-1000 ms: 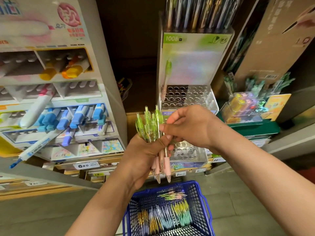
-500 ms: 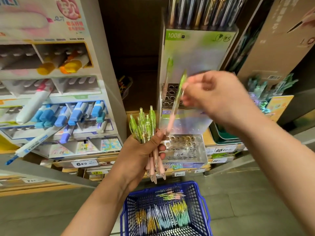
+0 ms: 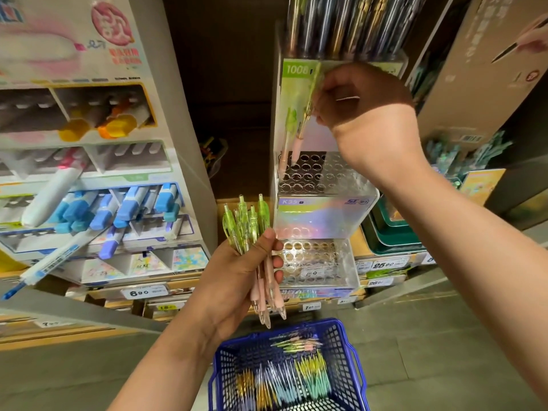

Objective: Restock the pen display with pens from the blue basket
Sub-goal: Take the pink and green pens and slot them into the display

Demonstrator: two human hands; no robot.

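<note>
Upper centre of the frame, the right hand (image 3: 364,105) pinches a single green-and-pink pen (image 3: 299,145) in curled fingers, its tip right at the back-left holes of the pen display (image 3: 326,216) on the middle tier, just beside a standing pen (image 3: 289,126) already in a corner hole. Lower centre, the left hand (image 3: 237,277) is wrapped tight round a bundle of matching pens (image 3: 249,223), green clickers up, pink grips pointing down. Along the bottom edge sits the blue basket (image 3: 341,329) on the floor, with loose pens (image 3: 284,378) lying in coloured rows inside.
</note>
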